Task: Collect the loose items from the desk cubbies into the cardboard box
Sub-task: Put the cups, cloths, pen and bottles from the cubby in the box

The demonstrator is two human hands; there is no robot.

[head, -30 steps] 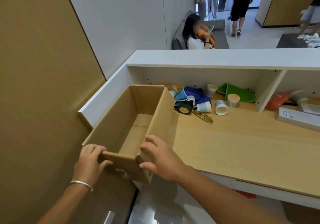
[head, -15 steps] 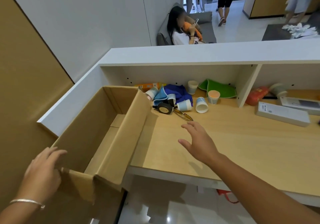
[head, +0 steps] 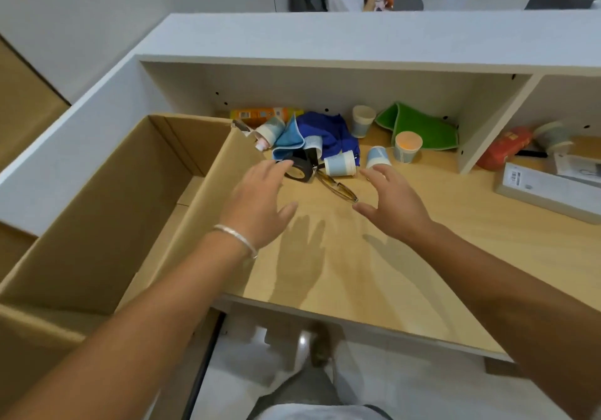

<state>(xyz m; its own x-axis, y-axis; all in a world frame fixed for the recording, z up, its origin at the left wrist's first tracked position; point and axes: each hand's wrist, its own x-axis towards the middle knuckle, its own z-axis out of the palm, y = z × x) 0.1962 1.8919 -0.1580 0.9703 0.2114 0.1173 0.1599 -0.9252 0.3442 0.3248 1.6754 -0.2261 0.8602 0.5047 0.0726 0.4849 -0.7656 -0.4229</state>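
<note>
An open cardboard box (head: 97, 211) stands at the desk's left end, nothing visible inside. Loose items crowd the left cubby: a black tape measure (head: 300, 169), yellow-tinted glasses (head: 338, 187), several paper cups such as a tipped one (head: 340, 164), a blue cloth (head: 325, 133), a green cloth (head: 419, 127) and an orange packet (head: 260, 114). My left hand (head: 257, 205) hovers with spread fingers just short of the tape measure. My right hand (head: 393, 201) is open too, right of the glasses, its fingertips close to a fallen cup (head: 377, 157). Neither hand holds anything.
A white divider (head: 487, 127) separates the right cubby, which holds a red packet (head: 505, 148), a cup (head: 553, 133) and papers. A long grey box (head: 546, 188) lies on the wooden desk (head: 422, 273). A person sits beyond the white counter (head: 325, 36).
My left hand has let go of the box's near flap and moved over the desk to the pile. My right hand has reached farther forward. The view has shifted closer to the cubby.
</note>
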